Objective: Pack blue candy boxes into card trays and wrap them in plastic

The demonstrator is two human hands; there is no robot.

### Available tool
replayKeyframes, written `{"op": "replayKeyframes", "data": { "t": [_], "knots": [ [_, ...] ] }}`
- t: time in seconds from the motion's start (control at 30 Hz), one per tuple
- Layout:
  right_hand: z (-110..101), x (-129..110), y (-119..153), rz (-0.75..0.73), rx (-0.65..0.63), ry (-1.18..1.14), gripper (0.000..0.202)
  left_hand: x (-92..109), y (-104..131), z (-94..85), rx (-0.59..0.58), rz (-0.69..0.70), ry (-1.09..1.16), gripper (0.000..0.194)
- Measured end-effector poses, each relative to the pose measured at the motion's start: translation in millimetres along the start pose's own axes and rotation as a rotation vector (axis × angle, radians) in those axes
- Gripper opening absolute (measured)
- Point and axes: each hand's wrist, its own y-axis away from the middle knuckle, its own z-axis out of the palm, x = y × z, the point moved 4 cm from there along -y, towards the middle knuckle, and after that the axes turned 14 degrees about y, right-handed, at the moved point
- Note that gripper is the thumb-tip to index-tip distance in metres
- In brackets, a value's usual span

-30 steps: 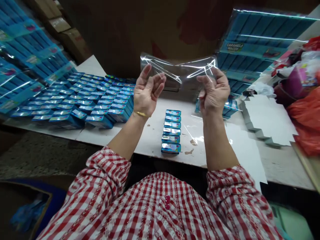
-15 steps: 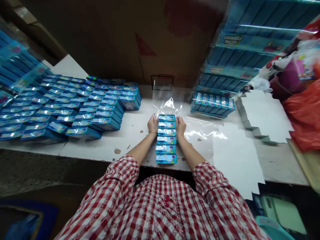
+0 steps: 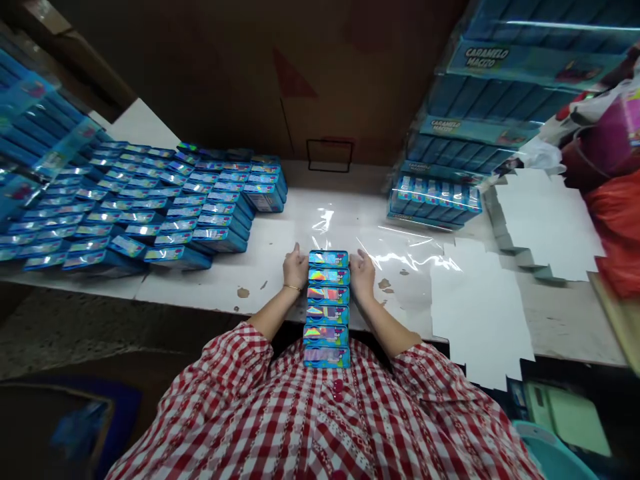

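Observation:
A column of several small blue boxes (image 3: pixel 327 315) runs from between my hands down to the checked shirt at the table's front edge. My left hand (image 3: pixel 296 268) is at the left of the far end, fingers curled, a thin bracelet on its wrist. At the right of the same end my right hand (image 3: pixel 362 273) has its fingers bent in a similar way. Clear plastic film (image 3: pixel 324 223) shines on the white table beyond the boxes. The film seems to reach both hands, but what the fingertips pinch is too small to tell.
Rows of blue boxes (image 3: pixel 173 220) cover the table's left side. Wrapped packs (image 3: pixel 435 200) are stacked at the back right, near white cardboard sheets (image 3: pixel 480 313) and red plastic bags (image 3: pixel 617 227). A large brown carton (image 3: pixel 225 80) stands behind.
The box column and both my hands have moved nearer to my body. The near end of the column now overlaps the shirt, and the film beyond the boxes lies lower.

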Motion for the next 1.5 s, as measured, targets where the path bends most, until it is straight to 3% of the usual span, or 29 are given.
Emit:
{"op": "replayKeyframes", "data": {
  "t": [0.07, 0.13, 0.23, 0.33, 0.4, 0.53, 0.67, 0.93, 1.03, 1.13, 1.33, 1.5],
  "knots": [
    [-9.4, -1.5, 7.8, -0.096, -0.001, 0.218, 0.052, 5.3, 12.4, -5.1, -0.022, 0.063, -0.199, 0.061],
    [-16.8, -6.7, 12.3, -0.195, -0.012, 0.494, 0.049, 10.8, 22.2, -6.1, -0.088, 0.14, -0.372, 0.068],
    [-26.2, -18.7, 11.9, -0.326, 0.034, 0.847, 0.043, 23.1, 27.7, -6.4, -0.108, 0.347, -0.535, 0.045],
    [-32.5, -33.0, 6.1, -0.5, 0.082, 0.989, 0.032, 38.7, 24.4, -6.6, -0.046, 0.553, -0.593, 0.022],
    [-37.2, -40.1, -0.7, -0.515, 0.05, 0.985, 0.03, 47.4, 20.1, -4.5, -0.062, 0.589, -0.607, 0.02],
    [-48.2, -57.3, -11.1, -0.41, -0.064, 0.888, 0.03, 60.4, 12.8, -2.5, -0.092, 0.453, -0.546, 0.015],
    [-56.9, -77.4, -10.9, -0.461, -0.016, 0.935, 0.03, 70.3, 10.2, -1.2, -0.09, 0.408, -0.543, 0.012],
    [-44.1, -48.7, -8.7, -0.66, -0.273, 0.857, 0.041, 75.2, -2.5, 1.7, -0.182, 0.435, -0.61, 0.014],
    [-39.1, -44.3, -7.8, -0.633, -0.173, 0.936, 0.028, 76.5, -5.7, 2.6, -0.22, 0.482, -0.579, 0.013],
    [-40.6, -51.5, -10.0, -0.586, -0.074, 0.931, 0.03, 77.9, -6.8, 3.4, -0.254, 0.542, -0.54, 0.013],
    [-53.7, -65.2, -15.3, -0.528, -0.064, 0.779, 0.027, 83.9, 1.4, 2.5, -0.259, 0.613, -0.533, 0.013],
    [-57.6, -64.2, 2.8, -0.63, 0.091, 0.734, 0.031, 91.0, 22.2, -1.1, -0.21, 0.778, -0.565, 0.02]
  ]
}}
